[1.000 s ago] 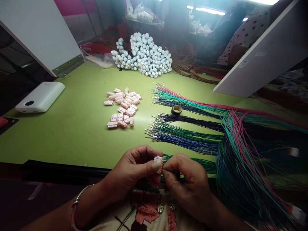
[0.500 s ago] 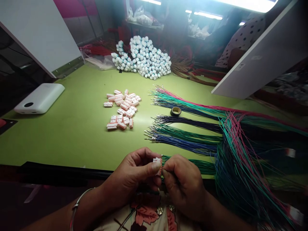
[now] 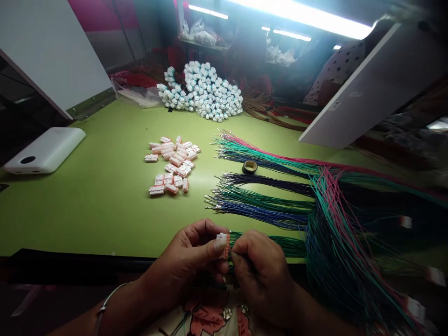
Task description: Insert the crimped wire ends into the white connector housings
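Near the table's front edge, my left hand (image 3: pixel 196 252) pinches a white and orange connector housing (image 3: pixel 222 245) between thumb and fingers. Right beside the housing's orange side is my right hand (image 3: pixel 262 261), its thumb and forefinger pressed together. What that pinch holds is hidden or too small to make out. Green wires (image 3: pixel 289 245) run behind the right hand toward the housing. Beyond my hands lie bundles of blue wires (image 3: pixel 266 217), dark green wires (image 3: pixel 269 198) and dark purple wires (image 3: pixel 280 183), their metal-tipped ends pointing left. Several loose connector housings (image 3: pixel 177 159) lie in a pile left of them.
A roll of tape (image 3: pixel 249 167) sits among the wire bundles. At the back is a heap of white connectors (image 3: pixel 213 95). A white power bank (image 3: pixel 45 149) lies at left. White panels (image 3: pixel 350 93) flank the table, and wires (image 3: pixel 343 242) hang over its right front edge.
The whole view has shifted slightly, so the table's things appear a little lower and further left. Both hands keep the same hold at the connector housing.
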Tool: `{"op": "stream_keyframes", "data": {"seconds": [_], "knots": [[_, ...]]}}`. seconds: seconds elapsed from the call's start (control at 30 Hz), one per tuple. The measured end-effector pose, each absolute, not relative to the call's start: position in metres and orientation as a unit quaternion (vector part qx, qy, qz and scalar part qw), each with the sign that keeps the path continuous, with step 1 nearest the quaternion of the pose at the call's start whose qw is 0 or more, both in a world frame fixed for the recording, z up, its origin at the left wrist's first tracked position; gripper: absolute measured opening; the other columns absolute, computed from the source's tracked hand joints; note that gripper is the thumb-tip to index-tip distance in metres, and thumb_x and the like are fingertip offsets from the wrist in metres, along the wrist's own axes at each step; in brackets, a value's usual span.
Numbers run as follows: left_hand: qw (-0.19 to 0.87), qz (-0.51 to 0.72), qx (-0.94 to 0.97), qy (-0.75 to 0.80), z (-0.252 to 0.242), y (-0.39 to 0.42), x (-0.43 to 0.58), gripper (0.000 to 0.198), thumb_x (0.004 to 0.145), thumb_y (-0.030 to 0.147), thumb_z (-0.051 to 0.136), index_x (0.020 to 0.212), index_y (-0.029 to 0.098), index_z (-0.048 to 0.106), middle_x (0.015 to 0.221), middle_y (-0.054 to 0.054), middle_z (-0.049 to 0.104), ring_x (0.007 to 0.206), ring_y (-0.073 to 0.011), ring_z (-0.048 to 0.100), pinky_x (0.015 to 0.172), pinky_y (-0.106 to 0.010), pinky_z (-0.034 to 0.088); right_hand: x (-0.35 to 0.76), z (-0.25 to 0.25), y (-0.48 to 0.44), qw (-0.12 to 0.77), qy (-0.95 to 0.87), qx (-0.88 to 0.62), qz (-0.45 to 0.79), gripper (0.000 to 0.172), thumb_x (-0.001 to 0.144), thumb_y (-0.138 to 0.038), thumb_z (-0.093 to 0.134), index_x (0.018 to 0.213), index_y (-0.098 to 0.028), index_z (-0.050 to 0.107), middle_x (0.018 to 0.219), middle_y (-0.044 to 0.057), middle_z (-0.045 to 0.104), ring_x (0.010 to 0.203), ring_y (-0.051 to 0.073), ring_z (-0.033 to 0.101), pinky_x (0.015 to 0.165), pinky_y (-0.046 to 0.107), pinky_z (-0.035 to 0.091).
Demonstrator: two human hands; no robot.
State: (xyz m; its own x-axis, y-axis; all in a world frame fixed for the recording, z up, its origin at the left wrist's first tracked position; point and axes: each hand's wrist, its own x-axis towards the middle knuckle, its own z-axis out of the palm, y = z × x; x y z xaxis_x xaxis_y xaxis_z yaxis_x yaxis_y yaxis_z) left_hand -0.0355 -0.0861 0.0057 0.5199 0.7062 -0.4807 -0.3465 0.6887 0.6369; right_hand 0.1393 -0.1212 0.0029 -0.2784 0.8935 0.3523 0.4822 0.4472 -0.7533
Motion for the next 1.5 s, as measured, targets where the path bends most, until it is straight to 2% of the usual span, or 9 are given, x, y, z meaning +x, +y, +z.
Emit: {"op": "stream_keyframes", "data": {"seconds": [0.2, 0.27, 0.33, 0.4, 0.53, 0.67, 1.2, 1.4, 1.5], "knots": [[0.864, 0.301, 0.208, 0.347, 0.003, -0.085, -0.037, 0.010, 0.083, 0.023, 0.071, 0.089, 0.018, 0.065, 0.066, -0.001, 0.066, 0.056, -0.0095, 0.061, 0.053, -0.020, 0.052, 0.146, 0.010, -0.122, 0.380, -0.739, -0.480, 0.280, 0.012, 0.090, -0.015, 0.053, 0.079, -0.019, 0.056, 0.072, 0.000, 0.058, 0.067, 0.014, 0.052, 0.063, 0.029, 0.037], [0.846, 0.311, 0.245, 0.358, 0.004, -0.083, -0.038, 0.011, 0.083, 0.023, 0.072, 0.090, 0.019, 0.065, 0.066, -0.001, 0.066, 0.058, -0.0102, 0.061, 0.054, -0.020, 0.051, 0.156, 0.015, -0.118, 0.377, -0.718, -0.503, 0.298, 0.005, 0.091, -0.019, 0.055, 0.089, -0.019, 0.059, 0.077, 0.000, 0.060, 0.070, 0.014, 0.055, 0.064, 0.027, 0.040], [0.823, 0.316, 0.290, 0.373, 0.004, -0.081, -0.039, 0.013, 0.082, 0.024, 0.073, 0.091, 0.019, 0.066, 0.067, -0.001, 0.066, 0.060, -0.0113, 0.062, 0.055, -0.021, 0.051, 0.171, 0.019, -0.112, 0.365, -0.707, -0.541, 0.272, 0.011, 0.091, -0.022, 0.057, 0.102, -0.020, 0.058, 0.084, 0.000, 0.063, 0.075, 0.015, 0.059, 0.068, 0.027, 0.042], [0.811, 0.316, 0.315, 0.378, 0.003, -0.079, -0.040, 0.014, 0.081, 0.024, 0.074, 0.092, 0.019, 0.066, 0.068, -0.001, 0.067, 0.060, -0.0120, 0.063, 0.055, -0.022, 0.051, 0.186, 0.020, -0.102, 0.304, -0.722, -0.595, 0.178, 0.015, 0.090, -0.020, 0.060, 0.105, -0.019, 0.059, 0.090, 0.002, 0.065, 0.080, 0.017, 0.061, 0.071, 0.029, 0.041], [0.812, 0.309, 0.314, 0.382, 0.001, -0.079, -0.040, 0.015, 0.081, 0.027, 0.073, 0.092, 0.019, 0.066, 0.067, 0.000, 0.066, 0.059, -0.0120, 0.061, 0.054, -0.022, 0.049, 0.204, 0.015, -0.083, 0.074, -0.745, -0.662, 0.021, 0.006, 0.087, -0.016, 0.062, 0.090, -0.019, 0.066, 0.089, 0.005, 0.065, 0.082, 0.022, 0.061, 0.069, 0.032, 0.034], [0.814, 0.308, 0.308, 0.384, -0.001, -0.080, -0.041, 0.017, 0.080, 0.027, 0.074, 0.094, 0.019, 0.066, 0.065, 0.000, 0.065, 0.059, -0.0124, 0.061, 0.053, -0.022, 0.048, 0.205, 0.006, -0.073, -0.006, -0.762, -0.648, -0.014, 0.010, 0.088, -0.014, 0.058, 0.083, -0.019, 0.065, 0.084, 0.005, 0.064, 0.076, 0.020, 0.059, 0.064, 0.031, 0.029], [0.817, 0.311, 0.295, 0.386, -0.002, -0.082, -0.041, 0.019, 0.079, 0.028, 0.075, 0.092, 0.019, 0.065, 0.064, -0.001, 0.064, 0.058, -0.0126, 0.059, 0.053, -0.022, 0.048, 0.211, -0.006, -0.076, 0.044, -0.822, -0.562, -0.085, 0.019, 0.091, -0.011, 0.050, 0.077, -0.017, 0.061, 0.079, 0.006, 0.062, 0.075, 0.019, 0.054, 0.066, 0.033, 0.026], [0.818, 0.315, 0.288, 0.387, -0.002, -0.083, -0.042, 0.021, 0.078, 0.028, 0.076, 0.094, 0.018, 0.066, 0.064, -0.001, 0.064, 0.058, -0.0129, 0.060, 0.052, -0.022, 0.049, 0.220, 0.004, -0.081, 0.169, -0.807, -0.566, -0.027, 0.014, 0.092, -0.016, 0.049, 0.080, -0.017, 0.057, 0.071, 0.002, 0.059, 0.067, 0.017, 0.054, 0.066, 0.030, 0.033], [0.821, 0.314, 0.282, 0.384, -0.002, -0.083, -0.042, 0.020, 0.079, 0.027, 0.076, 0.094, 0.018, 0.066, 0.063, -0.001, 0.064, 0.057, -0.0124, 0.060, 0.052, -0.021, 0.049, 0.216, 0.007, -0.084, 0.263, -0.798, -0.541, 0.051, 0.006, 0.092, -0.018, 0.052, 0.091, -0.018, 0.057, 0.078, 0.002, 0.064, 0.070, 0.016, 0.058, 0.068, 0.029, 0.038]]}}
